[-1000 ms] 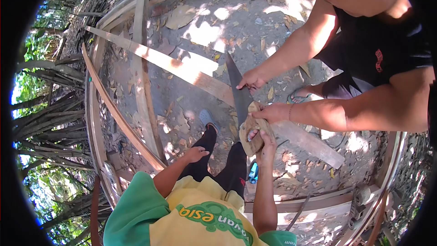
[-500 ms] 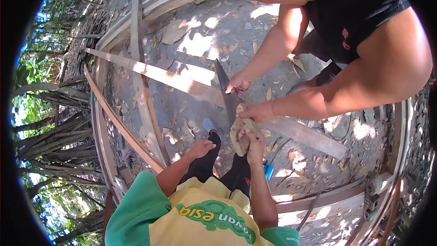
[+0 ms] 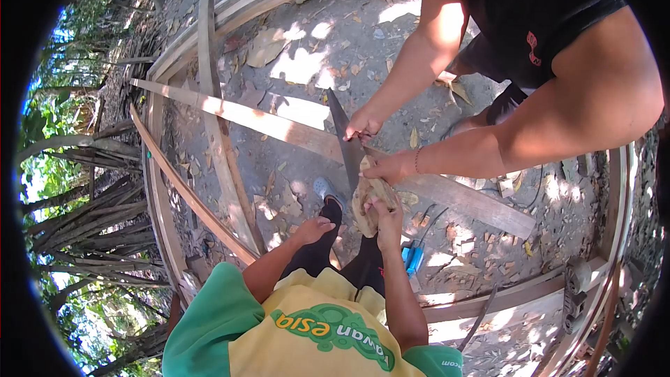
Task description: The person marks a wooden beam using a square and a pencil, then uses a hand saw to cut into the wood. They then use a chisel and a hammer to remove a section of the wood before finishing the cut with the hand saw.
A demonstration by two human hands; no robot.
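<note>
A handsaw with a dark blade point(image 3: 340, 122) and a pale wooden handle point(image 3: 363, 220) is tilted over a long plank point(image 3: 293, 130). My right hand point(image 3: 385, 216) is closed on the handle, its fingers in the grip opening. Holding the same saw from the other side is a co-worker, with one hand point(image 3: 364, 124) on the blade and the other hand point(image 3: 389, 166) at the handle's upper end. My left hand point(image 3: 314, 229) lies by my left knee, loosely open with nothing visible in it; some fingers are hidden.
Long timber strips point(image 3: 188, 185) and a beam point(image 3: 227, 157) lie on the left. A blue object point(image 3: 412, 259) sits right of my leg. Leaves and wood chips cover the ground. More boards point(image 3: 502, 298) stand at lower right, and tangled roots point(image 3: 91, 216) at far left.
The saw's handle has turned slightly, with my right hand and the co-worker's hands still on it. The whole view has shifted a little. My left hand stays by my knee.
</note>
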